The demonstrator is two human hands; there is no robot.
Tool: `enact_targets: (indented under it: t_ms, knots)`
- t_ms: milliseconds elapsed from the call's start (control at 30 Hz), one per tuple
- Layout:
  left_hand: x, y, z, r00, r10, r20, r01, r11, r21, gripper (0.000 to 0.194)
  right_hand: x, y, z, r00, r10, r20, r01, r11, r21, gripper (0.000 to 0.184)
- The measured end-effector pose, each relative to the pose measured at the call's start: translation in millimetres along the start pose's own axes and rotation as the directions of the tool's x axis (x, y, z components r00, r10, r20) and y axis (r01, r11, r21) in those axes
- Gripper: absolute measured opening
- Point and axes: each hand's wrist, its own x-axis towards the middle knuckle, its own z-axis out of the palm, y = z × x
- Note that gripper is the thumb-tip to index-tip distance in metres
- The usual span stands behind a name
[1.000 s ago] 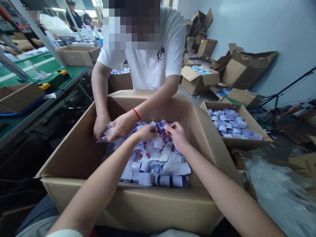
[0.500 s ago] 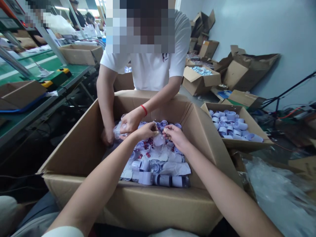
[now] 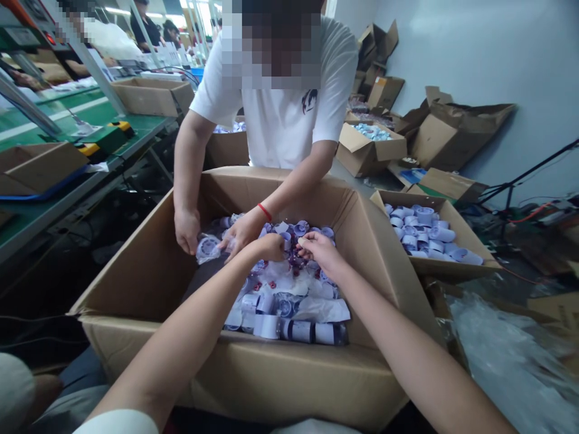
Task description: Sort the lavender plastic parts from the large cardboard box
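A big open cardboard box (image 3: 149, 271) in front of me holds a heap of small white and blue cup-shaped parts (image 3: 289, 304), some in clear plastic wrap. My left hand (image 3: 270, 246) and my right hand (image 3: 318, 247) are both closed over the middle of the heap, fingertips almost meeting on a small wrapped piece I cannot name. Across the box a person in a white T-shirt reaches in with both hands (image 3: 242, 232) and holds a wrapped part (image 3: 208, 247).
A second open box (image 3: 446, 268) of the same parts stands to the right. More cardboard boxes (image 3: 371, 150) pile up against the blue wall. A green workbench (image 3: 67, 144) with boxes runs along the left. Clear plastic sheeting (image 3: 506, 355) lies at lower right.
My hands have dropped slightly into the heap and stay close together. The person opposite has lowered both hands toward the left side of the box with a wrapped part.
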Motion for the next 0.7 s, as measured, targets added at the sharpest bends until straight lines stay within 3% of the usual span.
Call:
enact_targets:
  t_ms: [133,300,467,567,700]
  knots:
    - [3,13,8.2,0.993,-0.021,0.118,0.005,0.991,0.134,0.030,0,-1,-4,1.000,-0.026,0.005,0.026,1.000,-0.008,0.018]
    - [-2,18,5.3,0.984,-0.044,0.174,0.032,0.997,0.072,0.012,2,-4,-9,0.997,-0.079,-0.007,0.079,0.996,0.052,0.016]
    - [4,9,7.4,0.994,-0.035,0.108,0.038,0.999,-0.018,0.011,3,-9,-12,0.997,-0.060,-0.048,0.069,0.973,0.222,0.011]
    - [7,4,5.2,0.999,-0.042,0.000,0.042,0.987,-0.158,0.014,3,-14,-15,0.999,-0.035,-0.039,0.046,0.937,0.346,0.008]
    - [11,2,-4.3,0.992,-0.048,-0.114,0.014,0.961,-0.276,0.022,3,-19,-20,0.996,-0.091,-0.014,0.089,0.911,0.403,0.013]
